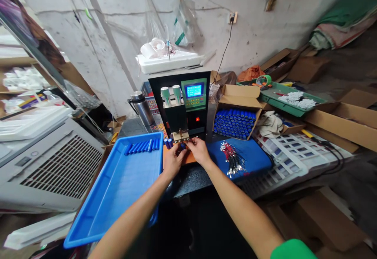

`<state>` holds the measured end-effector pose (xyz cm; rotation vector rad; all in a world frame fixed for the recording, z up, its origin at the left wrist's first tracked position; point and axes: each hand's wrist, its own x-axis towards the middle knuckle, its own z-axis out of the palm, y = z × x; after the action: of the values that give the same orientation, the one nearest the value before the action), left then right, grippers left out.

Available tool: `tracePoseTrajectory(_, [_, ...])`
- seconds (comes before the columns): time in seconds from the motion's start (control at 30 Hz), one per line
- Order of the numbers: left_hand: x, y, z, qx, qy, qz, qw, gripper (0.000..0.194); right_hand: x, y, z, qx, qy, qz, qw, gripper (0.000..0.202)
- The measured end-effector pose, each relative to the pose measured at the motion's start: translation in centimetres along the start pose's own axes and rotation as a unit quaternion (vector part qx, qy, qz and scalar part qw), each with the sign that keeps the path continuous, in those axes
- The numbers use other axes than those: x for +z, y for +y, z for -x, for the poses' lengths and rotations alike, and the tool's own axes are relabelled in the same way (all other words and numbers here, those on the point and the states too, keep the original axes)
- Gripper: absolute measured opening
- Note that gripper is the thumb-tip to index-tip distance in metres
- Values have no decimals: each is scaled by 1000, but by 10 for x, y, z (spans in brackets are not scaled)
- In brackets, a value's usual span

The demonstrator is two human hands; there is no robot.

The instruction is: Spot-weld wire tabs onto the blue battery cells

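My left hand is closed around a blue cylindrical battery cell, at the front of a black spot welder with a lit display. My right hand pinches at the same place, right under the welding head; what its fingertips hold is too small to make out. Two more blue cells stand upright just left of the welding head. An orange mat lies beneath the hands. To the right, a bundle of red and black wire leads rests on a blue pad.
At left is a blue tray with a row of cells along its far end. Behind the pad, a cardboard box is packed with blue cells. A steel flask stands behind the tray, and a green tray sits at back right.
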<state>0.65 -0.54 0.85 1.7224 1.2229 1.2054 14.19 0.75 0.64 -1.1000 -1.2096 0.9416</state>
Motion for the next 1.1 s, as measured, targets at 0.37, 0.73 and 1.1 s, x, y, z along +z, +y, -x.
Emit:
tracePoseTrajectory(0.37, [1,-3,1,7,-5,-2,1000,36,-2,-3,0,-9,-19,78,997,19])
tracePoseTrajectory(0.73, [1,-5,0,18,-13,4,1000,32,-5,-4,-2,-3,-36,72,997,15])
tracePoseTrajectory(1.1, [1,-3,0,18,-16,1,1000,33,-4,-1,-2,-8,-32,76,997,15])
